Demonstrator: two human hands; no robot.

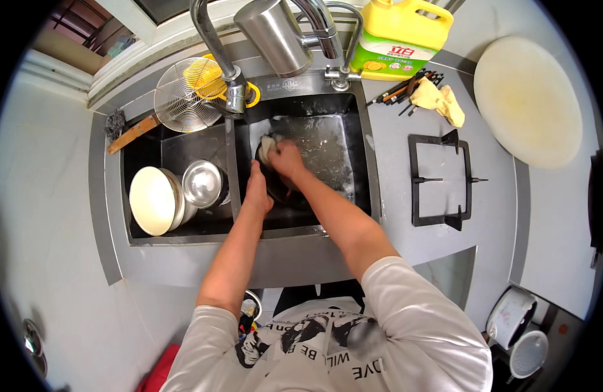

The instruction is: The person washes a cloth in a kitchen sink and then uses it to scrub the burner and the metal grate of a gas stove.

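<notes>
A pale cloth (pixel 267 149) is bunched in my right hand (pixel 286 159), which is blurred by motion and presses into a dark round pan (pixel 285 194) in the right sink basin (pixel 362 196). My left hand (pixel 258 188) grips the pan's left rim, close to the divider between the basins. Both forearms hide much of the pan. Soapy water (pixel 330 147) covers the basin floor beyond it.
The left basin holds cream bowls (pixel 153 201) and a steel bowl (pixel 202 183). Above it lies a wire skimmer (pixel 186 98). Taps (pixel 236 93) overhang the back. A yellow detergent jug (pixel 399 44), chopsticks (pixel 392 93), a pot stand (pixel 415 196) and a round board (pixel 529 103) are rightward.
</notes>
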